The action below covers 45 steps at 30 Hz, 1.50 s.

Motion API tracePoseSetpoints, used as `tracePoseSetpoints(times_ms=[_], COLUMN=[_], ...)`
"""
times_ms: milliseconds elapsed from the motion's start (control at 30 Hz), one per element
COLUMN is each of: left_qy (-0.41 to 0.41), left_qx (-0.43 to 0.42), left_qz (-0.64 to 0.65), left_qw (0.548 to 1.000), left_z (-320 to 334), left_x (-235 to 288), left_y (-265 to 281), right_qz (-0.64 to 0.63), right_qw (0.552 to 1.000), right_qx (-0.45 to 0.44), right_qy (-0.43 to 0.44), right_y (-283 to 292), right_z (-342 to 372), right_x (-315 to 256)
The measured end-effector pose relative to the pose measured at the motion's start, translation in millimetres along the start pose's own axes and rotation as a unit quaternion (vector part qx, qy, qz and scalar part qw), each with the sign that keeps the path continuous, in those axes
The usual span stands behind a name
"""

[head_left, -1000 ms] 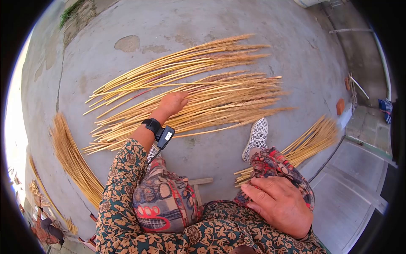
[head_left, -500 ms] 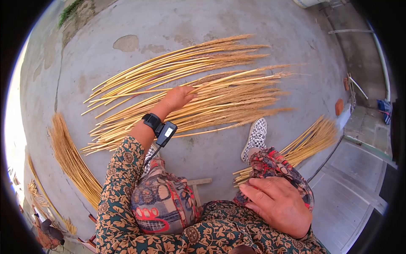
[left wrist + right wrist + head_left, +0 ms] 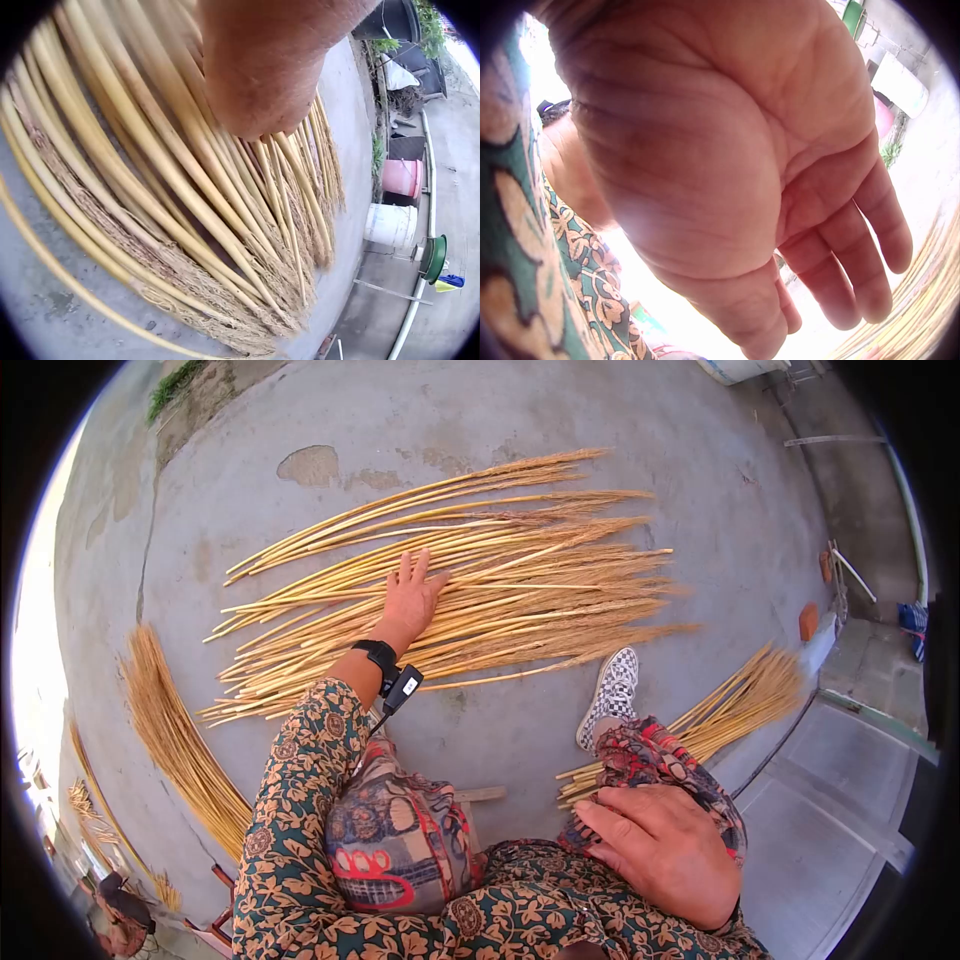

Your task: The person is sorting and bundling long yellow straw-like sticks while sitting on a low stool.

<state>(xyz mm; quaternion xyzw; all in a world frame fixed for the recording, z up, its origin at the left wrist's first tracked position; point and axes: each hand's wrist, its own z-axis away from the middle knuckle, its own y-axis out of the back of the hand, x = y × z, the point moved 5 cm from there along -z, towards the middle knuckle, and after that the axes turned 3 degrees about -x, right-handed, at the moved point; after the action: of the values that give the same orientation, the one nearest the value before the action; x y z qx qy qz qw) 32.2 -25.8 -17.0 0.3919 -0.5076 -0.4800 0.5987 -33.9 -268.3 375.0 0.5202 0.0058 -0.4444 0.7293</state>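
Observation:
Long yellow stalks with feathery brown heads (image 3: 560, 585) lie in a wide pile on the concrete ground. My left hand (image 3: 412, 600) is on the upper part of this pile, fingers spread and nothing gripped. Above it lies a thinner row of stalks (image 3: 350, 520). In the left wrist view, part of the left hand (image 3: 262, 75) covers some stalks (image 3: 165, 165); its fingertips are hidden. My right hand (image 3: 665, 855) is over the right knee, fingers loosely bent. The right wrist view shows its palm (image 3: 697, 165) holding nothing.
One more bundle (image 3: 185, 740) lies at the left, another (image 3: 735, 700) at the right beside the checkered shoe (image 3: 612, 690). A brick (image 3: 808, 622) is near the right wall. Buckets, one pink (image 3: 402, 178) and one white (image 3: 391, 225), stand farther off.
The left hand has let go of the stalks it gripped and spread its fingers. The upper row is thinner, and the main pile reaches farther up. The right hand has stayed about where it was.

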Motion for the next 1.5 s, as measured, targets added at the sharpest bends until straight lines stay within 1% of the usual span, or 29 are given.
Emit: tracePoseSetpoints(times_ms=[100, 133, 233, 333, 433, 533, 633, 733, 833, 900, 1000, 1100, 1133, 1233, 1267, 1367, 1400, 1500], left_qy=[-0.008, -0.024, -0.040, -0.023, -0.023, -0.014, 0.020, -0.039, -0.049, -0.028, -0.002, -0.045, -0.049, -0.040, -0.057, -0.059, -0.065, -0.041], left_qx=[0.023, 0.028, 0.012, -0.025, -0.040, -0.036, -0.031, 0.046, -0.031, -0.013, 0.014, 0.076, 0.070, -0.012, -0.018, -0.014, -0.026, -0.032], left_qz=[-0.032, -0.032, -0.012, 0.019, 0.023, 0.029, 0.063, 0.057, 0.101, 0.101, 0.107, 0.052, 0.076, 0.111, 0.116, 0.056, 0.058, 0.064], left_qw=[0.999, 0.999, 0.999, 0.999, 0.999, 0.999, 0.997, 0.997, 0.993, 0.994, 0.994, 0.995, 0.993, 0.993, 0.991, 0.997, 0.996, 0.997], left_z=[18.9, 19.6, 18.1, 12.0, 0.6, -10.2, -18.3, -16.8, -15.5, -15.1, -32.1, -31.4, -27.2, -7.0, -0.3, 9.3, 9.3, 13.4], left_x=[8.4, 9.3, 7.3, 7.7, 5.6, -1.8, -8.5, -4.7, 5.5, 2.0, -15.2, -13.3, -6.5, 17.5, 23.3, 35.4, 37.1, 35.3], left_y=[-1.8, -2.8, -7.3, -5.7, 1.0, 5.2, 6.5, 11.2, -3.7, -1.2, 8.5, 19.5, 19.2, 0.8, 2.0, 2.7, 0.8, 2.0], right_qz=[0.003, 0.002, 0.003, 0.001, -0.002, 0.000, -0.003, -0.014, -0.015, -0.011, 0.003, 0.011, 0.012, 0.011, 0.011, 0.014, 0.017, 0.007], right_qw=[1.000, 1.000, 1.000, 1.000, 1.000, 1.000, 1.000, 1.000, 1.000, 1.000, 0.999, 0.999, 1.000, 1.000, 0.999, 0.999, 0.999, 0.999], right_qx=[-0.001, 0.000, 0.002, 0.002, 0.001, 0.000, -0.002, -0.003, 0.001, 0.000, -0.007, -0.003, -0.006, -0.004, -0.003, -0.018, -0.014, -0.005], right_qy=[-0.001, -0.004, -0.002, 0.000, -0.002, 0.002, 0.000, -0.001, -0.012, -0.024, -0.032, -0.030, -0.029, -0.028, -0.030, -0.034, -0.033, -0.033], right_y=[-1.2, -0.8, -1.3, -2.3, -1.6, -2.7, -0.3, 2.5, 2.3, 3.5, 3.5, 3.0, 3.2, 3.7, 3.6, 3.4, 3.8, 4.5], right_z=[0.8, 0.6, 0.9, 0.9, 0.8, -0.1, -0.5, -2.3, -3.6, -4.2, -7.1, -5.7, -5.3, -5.8, -5.8, -5.2, -6.0, -4.7], right_x=[1.2, 0.8, 0.6, -0.2, -0.5, 0.6, 0.5, 0.8, 0.3, -3.6, -9.1, -8.1, -7.9, -7.8, -8.0, -6.9, -6.7, -6.3])
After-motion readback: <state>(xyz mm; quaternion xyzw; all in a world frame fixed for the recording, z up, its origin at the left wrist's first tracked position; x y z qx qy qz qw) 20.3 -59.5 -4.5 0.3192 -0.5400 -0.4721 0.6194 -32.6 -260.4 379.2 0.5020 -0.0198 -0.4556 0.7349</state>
